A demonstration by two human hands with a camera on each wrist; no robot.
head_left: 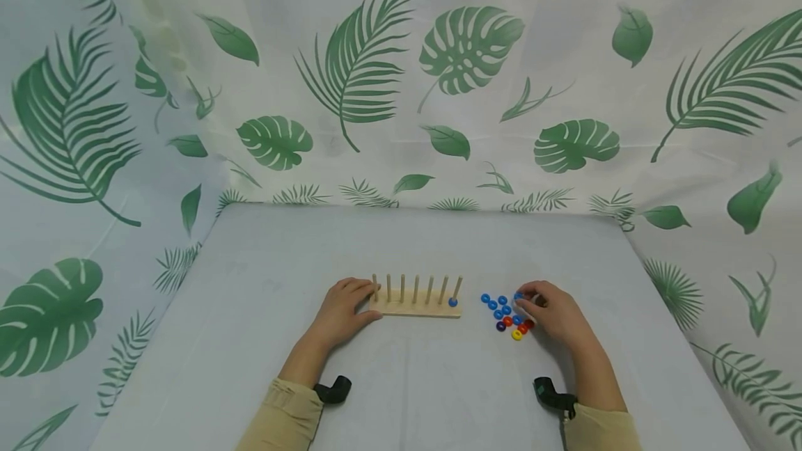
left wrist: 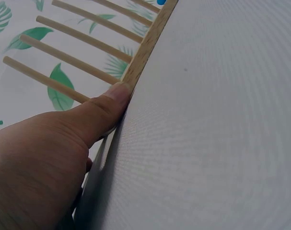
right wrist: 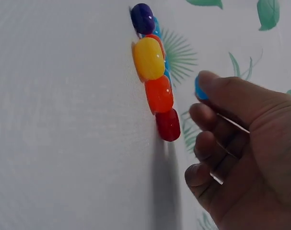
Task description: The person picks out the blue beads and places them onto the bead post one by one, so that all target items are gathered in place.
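R grip has a blue bead pinched at fingertips, by the loose beads on bench, L grip clasping pegboard's L end; shallow pinch on a small glossy bead cd = slip, scattering others.

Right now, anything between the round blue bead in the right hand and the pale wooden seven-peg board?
Loose blue ring beads on the white table lie between the held bead and the board, but low; the held one is raised. Nothing visible blocks the way above them.
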